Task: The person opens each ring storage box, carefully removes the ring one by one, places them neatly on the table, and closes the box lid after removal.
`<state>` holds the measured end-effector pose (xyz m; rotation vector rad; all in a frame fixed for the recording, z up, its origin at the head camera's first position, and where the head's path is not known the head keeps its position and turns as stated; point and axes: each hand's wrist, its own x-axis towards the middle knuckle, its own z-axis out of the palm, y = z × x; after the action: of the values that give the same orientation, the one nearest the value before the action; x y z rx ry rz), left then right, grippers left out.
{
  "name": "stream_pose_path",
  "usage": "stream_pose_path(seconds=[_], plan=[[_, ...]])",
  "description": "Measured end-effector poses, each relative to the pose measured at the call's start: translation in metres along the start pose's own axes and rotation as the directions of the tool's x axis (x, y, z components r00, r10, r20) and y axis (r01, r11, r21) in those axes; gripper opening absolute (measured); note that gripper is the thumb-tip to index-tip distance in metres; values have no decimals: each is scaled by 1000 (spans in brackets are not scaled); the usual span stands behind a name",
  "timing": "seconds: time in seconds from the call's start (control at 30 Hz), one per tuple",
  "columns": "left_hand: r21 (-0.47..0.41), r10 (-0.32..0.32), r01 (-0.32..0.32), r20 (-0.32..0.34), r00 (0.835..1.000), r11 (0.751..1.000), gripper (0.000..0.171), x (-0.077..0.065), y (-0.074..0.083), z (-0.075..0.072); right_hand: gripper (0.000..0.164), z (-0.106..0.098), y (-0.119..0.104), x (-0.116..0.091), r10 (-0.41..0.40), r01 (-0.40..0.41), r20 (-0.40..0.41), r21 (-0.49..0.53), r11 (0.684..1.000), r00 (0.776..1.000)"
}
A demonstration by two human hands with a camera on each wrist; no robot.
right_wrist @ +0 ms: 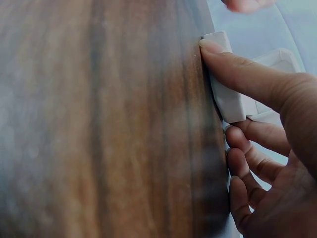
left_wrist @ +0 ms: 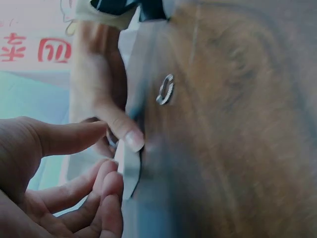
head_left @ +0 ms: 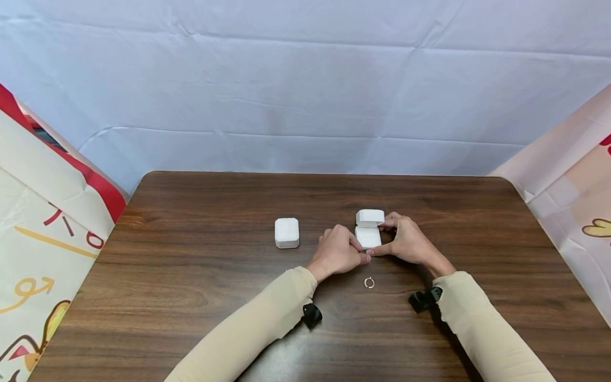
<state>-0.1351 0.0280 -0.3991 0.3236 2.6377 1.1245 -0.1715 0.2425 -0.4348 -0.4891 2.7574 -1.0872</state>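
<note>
A small white ring box (head_left: 368,237) stands on the table with its lid (head_left: 370,217) raised. My right hand (head_left: 410,243) grips its base, the thumb (right_wrist: 233,64) along the front and the fingers at the far right side. Beside the box's front left corner is my left hand (head_left: 336,251), fingers loosely bent. In the left wrist view, the thumb (left_wrist: 74,136) and fingertips of that hand are apart, with nothing visible held between them. A ring (head_left: 369,283) with a gap in its band lies on the table in front of the box.
A second white box (head_left: 287,232), its lid down, stands to the left of the hands. The brown wooden table (head_left: 200,239) ends at a pale cloth backdrop (head_left: 305,95). Printed cloths hang at both sides. Each wrist wears a small black camera.
</note>
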Motion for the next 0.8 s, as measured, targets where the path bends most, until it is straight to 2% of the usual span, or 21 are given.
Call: stream_pose_path(seconds=[0.17,0.37,0.47,0.6,0.8], plan=[[-84,-17,9,-102,995,996,28,9,-4,-8,54,1,1,0,8,-8,0,3,1000,1000],[-187,-38,8,-161,986,982,41,19,-7,-15,56,0,-2,-1,30,-30,11,4,1000,999],[-252,-45,4,-157,987,968,48,24,-8,-16,56,0,-2,0,32,-32,11,3,999,999],[-348,-61,15,-120,991,938,55,30,-9,-16,55,-1,-3,0,23,-23,14,10,1000,1000],[-446,-114,75,-62,991,892,61,39,-9,-14,55,-1,-2,-1,18,-18,18,16,1000,1000]])
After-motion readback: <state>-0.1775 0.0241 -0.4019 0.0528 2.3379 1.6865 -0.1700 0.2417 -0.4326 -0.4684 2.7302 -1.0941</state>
